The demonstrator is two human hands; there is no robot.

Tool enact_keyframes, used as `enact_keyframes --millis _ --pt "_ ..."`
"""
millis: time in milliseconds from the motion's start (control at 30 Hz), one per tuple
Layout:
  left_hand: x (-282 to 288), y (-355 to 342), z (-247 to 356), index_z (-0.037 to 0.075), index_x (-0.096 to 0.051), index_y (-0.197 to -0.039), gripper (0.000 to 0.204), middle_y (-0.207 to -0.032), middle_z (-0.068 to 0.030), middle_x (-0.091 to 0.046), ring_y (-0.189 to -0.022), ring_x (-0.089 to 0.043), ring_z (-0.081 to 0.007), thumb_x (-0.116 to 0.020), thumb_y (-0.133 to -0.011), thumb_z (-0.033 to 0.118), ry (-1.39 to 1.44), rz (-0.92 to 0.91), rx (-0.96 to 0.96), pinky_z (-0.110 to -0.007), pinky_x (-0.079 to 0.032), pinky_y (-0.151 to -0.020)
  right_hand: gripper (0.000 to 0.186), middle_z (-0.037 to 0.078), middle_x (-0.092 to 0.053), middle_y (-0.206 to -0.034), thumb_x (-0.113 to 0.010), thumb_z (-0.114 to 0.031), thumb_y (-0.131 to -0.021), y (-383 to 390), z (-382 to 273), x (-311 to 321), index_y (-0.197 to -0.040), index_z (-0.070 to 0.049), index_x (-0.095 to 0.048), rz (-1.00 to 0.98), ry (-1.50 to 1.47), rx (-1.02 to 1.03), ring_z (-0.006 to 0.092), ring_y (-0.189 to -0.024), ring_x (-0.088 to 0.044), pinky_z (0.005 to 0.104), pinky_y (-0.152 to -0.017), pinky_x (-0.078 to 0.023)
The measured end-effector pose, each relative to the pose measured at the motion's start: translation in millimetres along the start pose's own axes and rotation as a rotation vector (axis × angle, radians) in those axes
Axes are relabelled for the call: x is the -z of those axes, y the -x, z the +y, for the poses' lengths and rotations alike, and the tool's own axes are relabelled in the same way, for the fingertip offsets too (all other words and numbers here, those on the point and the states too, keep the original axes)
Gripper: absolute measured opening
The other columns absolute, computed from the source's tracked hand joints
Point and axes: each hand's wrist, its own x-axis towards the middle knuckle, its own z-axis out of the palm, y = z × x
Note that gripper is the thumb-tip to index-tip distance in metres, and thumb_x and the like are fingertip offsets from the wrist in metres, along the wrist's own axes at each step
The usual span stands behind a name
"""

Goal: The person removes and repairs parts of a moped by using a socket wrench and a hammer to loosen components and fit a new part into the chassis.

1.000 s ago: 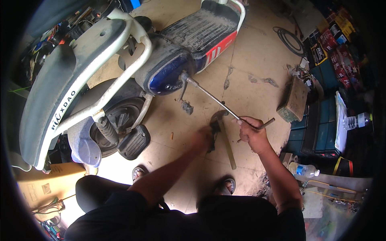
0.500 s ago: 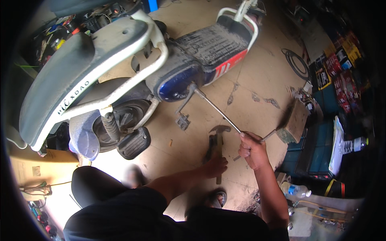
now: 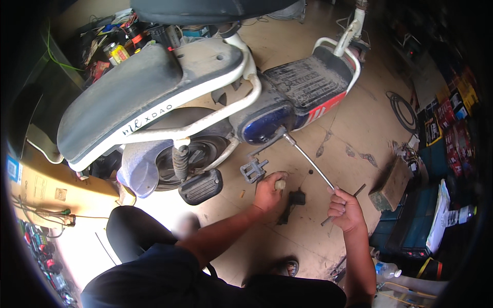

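My right hand (image 3: 347, 209) is closed round the grip of a T-handle socket wrench (image 3: 311, 160), its sliding crossbar sticking out on both sides. The wrench's socket end meets the crank hub on the blue side cover (image 3: 261, 128) of a white and grey electric scooter (image 3: 205, 113). My left hand (image 3: 269, 191) is wrapped round a hammer, its handle end (image 3: 280, 185) pointing up at me; the hammer's head is hidden. Close by the left hand is the crank's pedal (image 3: 253, 170). A black tool (image 3: 292, 204) of unclear kind lies on the floor between my hands.
A wooden block (image 3: 391, 184) and a coiled black hose (image 3: 402, 111) lie to the right, by teal cases (image 3: 411, 218) and plastic bottles. A cardboard box (image 3: 56, 190) is at the left. Tools and jars crowd the back left. The scooter's footrest (image 3: 201, 187) juts out near my knee.
My left hand has risen toward the pedal with the hammer, whose handle has tipped up toward me. The right hand still grips the wrench. The whole view has shifted, placing the scooter lower and further right.
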Motion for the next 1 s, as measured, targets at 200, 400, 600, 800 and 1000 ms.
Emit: enact_keyframes --millis 200,400,600,800,1000 --pt "26 -20 -37 0.007 -0.068 -0.114 0.021 -0.105 -0.0112 -0.071 -0.095 -0.067 -0.0285 -0.059 -0.097 0.016 0.209 -0.301 0.021 -0.036 -0.052 -0.086 0.016 -0.01 -0.036 -0.059 -0.061 -0.021 -0.1 -9 -3 4 -0.103 -0.005 -0.063 -0.082 -0.136 -0.125 0.0033 -0.046 -0.03 0.0212 -0.045 -0.026" --pt "50 -40 -17 0.007 -0.067 -0.114 0.028 -0.106 -0.0115 -0.069 -0.097 -0.065 -0.0289 -0.068 -0.095 0.028 -0.128 -0.331 0.113 -0.04 -0.052 -0.085 0.016 -0.01 -0.038 -0.059 -0.066 -0.023 -0.098 -13 -16 16 -0.089 -0.012 -0.059 0.088 -0.092 -0.183 0.0029 -0.045 -0.031 0.02 -0.044 -0.027" --pt "38 -26 -30 0.006 -0.069 -0.108 0.026 -0.109 -0.0138 -0.07 -0.099 -0.067 -0.0326 -0.075 -0.089 0.023 -0.171 0.033 -0.027 -0.04 -0.053 -0.086 0.025 -0.01 -0.037 -0.057 -0.071 -0.024 -0.096 -15 -24 1 -0.085 -0.012 -0.052 0.253 -0.061 -0.211 0.0033 -0.045 -0.034 0.0187 -0.042 -0.028" --pt "49 -39 -50 0.006 -0.069 -0.111 0.033 -0.105 -0.0186 -0.07 -0.097 -0.066 -0.0409 -0.073 -0.079 0.012 -0.261 0.269 0.085 -0.043 -0.055 -0.083 0.028 -0.01 -0.036 -0.058 -0.07 -0.025 -0.096 -14 -27 5 -0.079 -0.015 -0.049 0.275 -0.091 -0.257 0.0029 -0.045 -0.034 0.0183 -0.042 -0.028" --pt "45 -54 -55 0.003 -0.069 -0.114 0.036 -0.103 -0.0157 -0.069 -0.093 -0.069 -0.0313 -0.066 -0.078 -0.003 0.181 0.372 0.268 -0.037 -0.054 -0.079 0.015 -0.01 -0.041 -0.059 -0.072 -0.024 -0.094 -9 -20 11 -0.088 -0.016 -0.061 0.293 -0.098 -0.179 0.0043 -0.043 -0.034 0.0203 -0.041 -0.03"
